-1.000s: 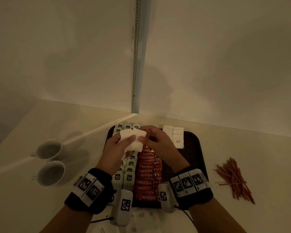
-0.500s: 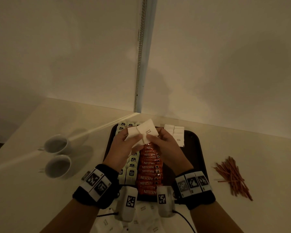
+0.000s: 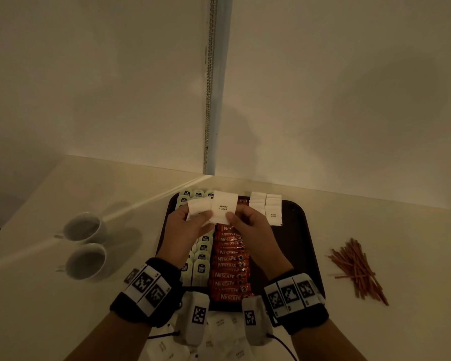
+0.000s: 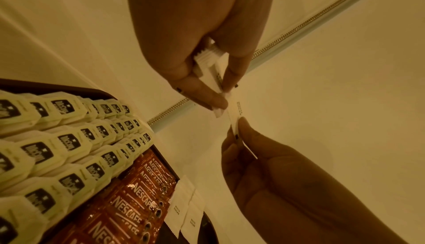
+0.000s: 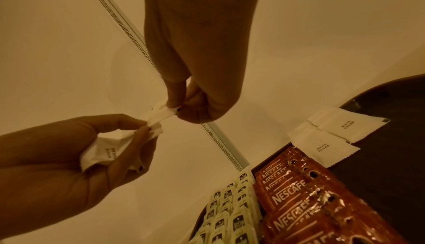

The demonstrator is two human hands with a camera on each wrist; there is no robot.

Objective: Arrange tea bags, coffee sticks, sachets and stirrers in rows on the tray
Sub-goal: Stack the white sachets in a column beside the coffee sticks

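Observation:
A dark tray (image 3: 297,243) holds rows of pale tea bags (image 3: 201,256), red coffee sticks (image 3: 229,267) and white sugar sachets (image 3: 266,207). Both hands hover above its far half. My left hand (image 3: 195,217) grips a small bundle of white sachets (image 5: 110,149) between thumb and fingers. My right hand (image 3: 235,217) pinches the lower edge of one sachet (image 3: 223,208), printed face toward me, which still touches the bundle. The wrist views show the same two pinches: the left hand (image 4: 207,77) on the bundle, the right hand (image 5: 174,109) on the single sachet.
A heap of brown stirrers (image 3: 357,272) lies on the counter right of the tray. Two white cups (image 3: 84,227) (image 3: 86,261) stand at the left. Loose sachets (image 3: 219,334) lie on the near edge under my wrists. A wall rises close behind the tray.
Both hands have carried the sachets a little farther over the tray. One sachet now stands clear of the bundle in the right hand's pinch, print facing me.

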